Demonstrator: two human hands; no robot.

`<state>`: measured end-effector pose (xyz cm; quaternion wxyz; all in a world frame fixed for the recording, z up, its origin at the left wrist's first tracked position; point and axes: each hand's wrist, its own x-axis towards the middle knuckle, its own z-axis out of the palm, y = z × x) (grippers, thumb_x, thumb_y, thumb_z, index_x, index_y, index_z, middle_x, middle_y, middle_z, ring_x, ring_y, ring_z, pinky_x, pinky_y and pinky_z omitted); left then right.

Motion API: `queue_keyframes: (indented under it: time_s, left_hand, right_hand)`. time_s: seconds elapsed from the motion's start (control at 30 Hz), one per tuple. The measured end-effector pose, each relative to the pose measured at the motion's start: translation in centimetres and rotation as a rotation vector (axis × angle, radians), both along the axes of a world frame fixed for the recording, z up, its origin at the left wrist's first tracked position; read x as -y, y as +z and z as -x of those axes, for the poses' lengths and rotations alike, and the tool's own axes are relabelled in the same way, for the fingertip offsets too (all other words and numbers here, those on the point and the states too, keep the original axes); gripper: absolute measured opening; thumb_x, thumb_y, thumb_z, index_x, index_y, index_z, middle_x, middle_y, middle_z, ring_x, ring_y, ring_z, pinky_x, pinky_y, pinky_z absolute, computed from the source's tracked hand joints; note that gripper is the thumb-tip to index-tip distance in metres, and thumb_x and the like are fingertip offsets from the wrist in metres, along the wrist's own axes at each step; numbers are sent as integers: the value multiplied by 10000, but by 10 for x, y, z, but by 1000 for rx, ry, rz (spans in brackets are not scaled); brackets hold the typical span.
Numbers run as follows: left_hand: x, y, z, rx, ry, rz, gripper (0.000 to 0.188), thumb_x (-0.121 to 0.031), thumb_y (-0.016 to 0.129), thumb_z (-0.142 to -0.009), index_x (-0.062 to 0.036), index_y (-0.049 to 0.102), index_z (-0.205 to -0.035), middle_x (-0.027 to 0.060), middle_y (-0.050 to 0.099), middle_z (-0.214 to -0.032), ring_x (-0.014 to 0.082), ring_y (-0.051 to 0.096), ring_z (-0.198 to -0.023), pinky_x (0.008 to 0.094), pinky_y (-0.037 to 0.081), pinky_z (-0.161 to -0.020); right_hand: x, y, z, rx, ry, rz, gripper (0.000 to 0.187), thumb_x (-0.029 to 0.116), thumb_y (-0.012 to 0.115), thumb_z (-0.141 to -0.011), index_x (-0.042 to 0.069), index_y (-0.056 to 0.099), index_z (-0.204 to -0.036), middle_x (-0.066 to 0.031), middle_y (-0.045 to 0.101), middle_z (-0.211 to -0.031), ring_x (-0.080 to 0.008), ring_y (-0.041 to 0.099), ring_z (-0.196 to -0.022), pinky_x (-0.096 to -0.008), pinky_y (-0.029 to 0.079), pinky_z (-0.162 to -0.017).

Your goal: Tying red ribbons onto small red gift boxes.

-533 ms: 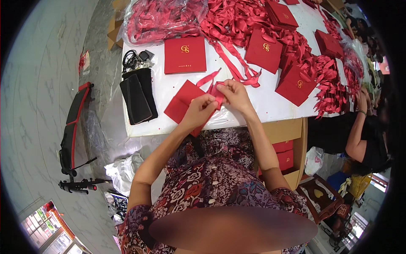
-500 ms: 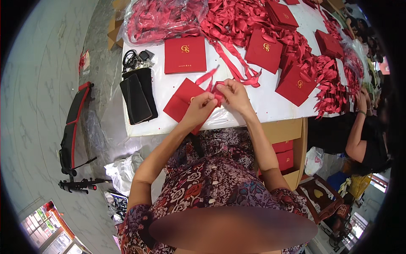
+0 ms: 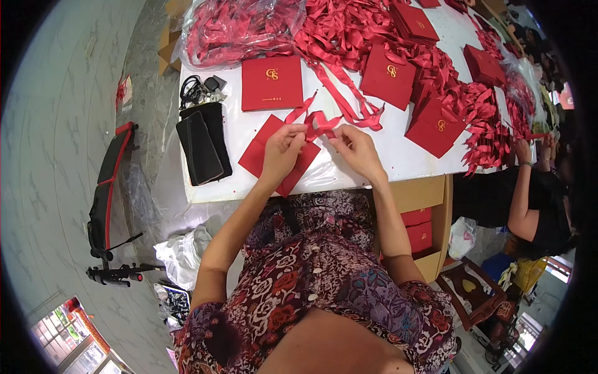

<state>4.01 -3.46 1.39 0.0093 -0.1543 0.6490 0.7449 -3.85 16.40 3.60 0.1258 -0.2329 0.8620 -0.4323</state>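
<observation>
A flat red square paper piece (image 3: 251, 158), like a folded card or flat bag, lies at the table's front edge. My left hand (image 3: 282, 153) rests over its upper part, thumb and fingers closed at a red ribbon (image 3: 322, 124). That ribbon loops and twists above the piece's right corner. My right hand (image 3: 358, 149) is just to the right, thumb and forefinger pinched at the ribbon's other side. Fingertips partly hide the ribbon there. A loose ribbon tail slants up toward another red square piece (image 3: 271, 84) with a gold mark, lying flat behind.
Heaped red ribbons (image 3: 336, 34) and a plastic bag of ribbon (image 3: 240, 31) fill the far side. More red pieces (image 3: 387, 75) lie right. A black phone-like case (image 3: 200, 148) and cables (image 3: 198, 91) sit left. An open carton (image 3: 439, 215) stands below. A co-worker's arm (image 3: 522, 196) is at right.
My hands have drawn apart, the right one moving right and slightly down. The ribbon between them now shows as an open, twisted loop. The red piece under my left hand has barely shifted.
</observation>
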Motion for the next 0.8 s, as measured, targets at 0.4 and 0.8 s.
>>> queue_keyframes:
  time_s: [0.4, 0.8]
  left_hand:
    - [3, 4, -22, -57, 92, 1061, 688, -245, 792, -806, -67, 471, -1388, 215, 495, -1209, 403, 558, -1071, 452, 512, -865]
    - [8, 5, -12, -229, -96, 1065, 299, -97, 733, -822, -77, 630, -1101, 124, 534, -1087, 341, 629, -869, 420, 529, -707]
  right_hand:
    - [35, -5, -20, 635, -161, 733, 138, 44, 649, -952, 42, 513, -973, -15, 610, -797, -87, 649, -708, -202, 506, -622]
    - [44, -31, -29, -331, -14, 158, 116, 45, 653, -882, 4, 589, -970, -124, 628, -783, -225, 673, -721, -331, 510, -630]
